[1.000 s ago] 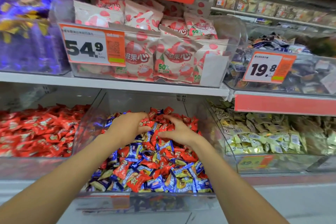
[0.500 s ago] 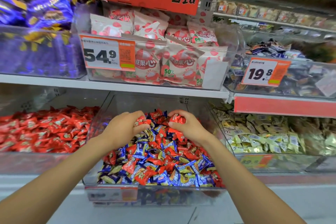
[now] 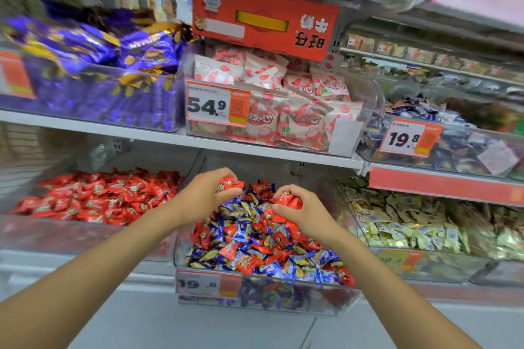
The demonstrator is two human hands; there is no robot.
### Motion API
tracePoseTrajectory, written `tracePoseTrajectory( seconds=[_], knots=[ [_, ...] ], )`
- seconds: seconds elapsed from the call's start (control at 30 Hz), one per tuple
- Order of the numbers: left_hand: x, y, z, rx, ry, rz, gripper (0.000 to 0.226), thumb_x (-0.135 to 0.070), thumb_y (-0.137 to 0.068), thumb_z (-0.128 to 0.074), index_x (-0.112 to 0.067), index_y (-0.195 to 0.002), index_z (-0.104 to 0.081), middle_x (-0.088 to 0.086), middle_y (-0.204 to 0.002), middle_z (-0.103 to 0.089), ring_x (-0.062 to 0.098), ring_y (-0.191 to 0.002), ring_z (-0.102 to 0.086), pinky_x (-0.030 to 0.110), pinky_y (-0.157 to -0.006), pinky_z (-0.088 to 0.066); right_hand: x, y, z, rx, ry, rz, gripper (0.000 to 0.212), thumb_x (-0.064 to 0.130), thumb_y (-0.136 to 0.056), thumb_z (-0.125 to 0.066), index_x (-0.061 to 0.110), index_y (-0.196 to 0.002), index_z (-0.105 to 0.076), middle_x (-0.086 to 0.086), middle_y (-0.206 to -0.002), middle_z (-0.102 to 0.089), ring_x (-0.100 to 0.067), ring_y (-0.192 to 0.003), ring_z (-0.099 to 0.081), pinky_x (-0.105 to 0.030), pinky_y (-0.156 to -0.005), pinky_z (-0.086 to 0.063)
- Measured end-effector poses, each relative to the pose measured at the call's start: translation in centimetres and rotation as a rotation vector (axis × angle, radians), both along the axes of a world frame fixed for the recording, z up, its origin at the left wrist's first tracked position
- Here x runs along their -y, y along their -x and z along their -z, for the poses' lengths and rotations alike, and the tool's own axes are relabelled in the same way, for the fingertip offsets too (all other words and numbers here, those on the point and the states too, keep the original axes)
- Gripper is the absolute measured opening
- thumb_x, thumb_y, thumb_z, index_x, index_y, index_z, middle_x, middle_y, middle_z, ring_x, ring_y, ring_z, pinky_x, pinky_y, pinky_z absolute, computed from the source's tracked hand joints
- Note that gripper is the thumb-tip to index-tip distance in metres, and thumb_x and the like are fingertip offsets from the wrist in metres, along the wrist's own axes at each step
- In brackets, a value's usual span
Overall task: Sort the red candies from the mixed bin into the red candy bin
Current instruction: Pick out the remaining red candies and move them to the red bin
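The mixed bin [image 3: 297, 296] is a clear box in the middle of the low shelf. It is full of small wrapped sweets: red candies [image 3: 230, 250] all jumbled up with blue and gold candies [image 3: 296, 268]. The left hand [image 3: 202, 198] holds a few red ones above the pile. The right hand [image 3: 310, 217] holds some too. The red candy bin [image 3: 71, 235] sits just beside it on the left, a clear box piled with only red ones.
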State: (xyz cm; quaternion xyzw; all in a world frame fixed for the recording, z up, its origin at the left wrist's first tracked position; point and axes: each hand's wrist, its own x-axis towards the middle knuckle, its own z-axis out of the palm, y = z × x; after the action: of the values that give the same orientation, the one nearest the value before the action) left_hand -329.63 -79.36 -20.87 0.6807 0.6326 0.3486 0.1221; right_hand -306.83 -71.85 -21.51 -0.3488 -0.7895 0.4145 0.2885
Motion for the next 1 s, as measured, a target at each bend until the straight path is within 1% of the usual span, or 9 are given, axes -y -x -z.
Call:
tracePoseTrajectory(
  seconds=[0.07,0.17,0.3,0.37,0.53,0.7,0.77,0.9,1.0],
  knots=[
    [1.4,1.4,-0.4,0.016,-0.040,-0.002,0.011,-0.035,-0.089,-0.062,-0.030,-0.096,-0.056,-0.007,-0.090,-0.065,0.004,-0.078,-0.061,0.029,-0.075,-0.049,1.3,1.4,-0.8,-0.031,-0.047,-0.028,0.010,0.020,-0.087,-0.068,0.025,-0.094,-0.062,-0.013,-0.080,-0.062,-0.025,-0.063,-0.053,-0.038,-0.057,-0.043],
    [3.8,4.5,-0.7,0.041,-0.116,-0.077,0.008,-0.028,-0.087,-0.067,-0.027,-0.087,-0.058,-0.009,-0.080,-0.063,-0.002,-0.071,-0.056,0.012,-0.065,-0.041,3.2,5.2,-2.1,-0.054,-0.109,-0.111,0.011,0.015,-0.087,-0.068,0.022,-0.093,-0.062,0.001,-0.077,-0.060,-0.015,-0.063,-0.053,-0.027,-0.058,-0.045],
    [6.4,11.6,-0.1,0.053,-0.166,-0.324,0.011,-0.023,-0.087,-0.067,-0.016,-0.088,-0.059,-0.002,-0.071,-0.059,0.007,-0.060,-0.049,0.017,-0.058,-0.036,4.8,12.8,-3.3,-0.059,-0.186,-0.211,0.016,0.007,-0.084,-0.070,0.019,-0.091,-0.061,0.010,-0.076,-0.058,0.002,-0.057,-0.051,-0.013,-0.060,-0.044],
    [7.3,15.6,0.7,0.064,-0.151,-0.463,0.012,-0.024,-0.088,-0.066,-0.015,-0.087,-0.058,0.001,-0.067,-0.058,0.014,-0.059,-0.051,0.021,-0.060,-0.038,5.0,17.3,-3.3,-0.027,-0.239,-0.257,0.019,0.008,-0.082,-0.071,0.021,-0.089,-0.061,0.008,-0.079,-0.060,-0.001,-0.063,-0.053,-0.015,-0.064,-0.044],
    [7.8,23.0,3.0,0.056,-0.094,-0.658,0.026,-0.029,-0.089,-0.063,-0.012,-0.108,-0.057,0.013,-0.084,-0.068,0.033,-0.083,-0.062,0.038,-0.072,-0.044,3.7,27.1,-1.2,0.101,-0.353,-0.283,0.019,0.018,-0.081,-0.073,0.019,-0.098,-0.064,0.001,-0.095,-0.065,-0.011,-0.085,-0.057,-0.013,-0.071,-0.038],
    [7.6,24.7,3.9,-0.094,0.083,-0.630,0.063,-0.065,-0.074,-0.064,-0.032,-0.127,-0.054,-0.002,-0.121,-0.061,0.025,-0.121,-0.050,0.045,-0.103,-0.037,1.7,30.6,0.6,0.357,-0.311,-0.377,0.078,0.048,-0.077,-0.074,0.020,-0.143,-0.043,0.004,-0.145,-0.044,-0.009,-0.133,-0.041,-0.020,-0.110,-0.029],
    [7.5,24.0,4.0,-0.137,0.070,-0.620,0.061,-0.059,-0.077,-0.065,-0.030,-0.130,-0.054,-0.004,-0.132,-0.055,0.021,-0.129,-0.043,0.044,-0.109,-0.029,1.2,29.2,0.7,0.397,-0.359,-0.392,0.072,0.046,-0.082,-0.070,0.020,-0.143,-0.042,0.005,-0.148,-0.042,-0.009,-0.136,-0.038,-0.022,-0.113,-0.027],
    [6.1,20.9,3.6,-0.135,-0.014,-0.452,0.054,-0.050,-0.080,-0.067,-0.022,-0.126,-0.058,0.001,-0.128,-0.060,0.021,-0.122,-0.052,0.038,-0.103,-0.040,0.6,23.8,0.0,0.273,-0.389,-0.360,0.044,0.023,-0.090,-0.064,0.027,-0.133,-0.054,0.010,-0.138,-0.049,-0.009,-0.127,-0.049,-0.025,-0.105,-0.040],
    [5.0,18.5,2.8,-0.140,-0.015,-0.461,0.047,-0.050,-0.081,-0.067,-0.025,-0.120,-0.061,-0.003,-0.121,-0.064,0.018,-0.115,-0.057,0.039,-0.098,-0.044,1.1,22.2,-1.2,0.256,-0.405,-0.404,0.042,0.006,-0.089,-0.059,0.021,-0.128,-0.059,0.002,-0.141,-0.049,-0.007,-0.131,-0.044,-0.019,-0.108,-0.033]
  ],
)
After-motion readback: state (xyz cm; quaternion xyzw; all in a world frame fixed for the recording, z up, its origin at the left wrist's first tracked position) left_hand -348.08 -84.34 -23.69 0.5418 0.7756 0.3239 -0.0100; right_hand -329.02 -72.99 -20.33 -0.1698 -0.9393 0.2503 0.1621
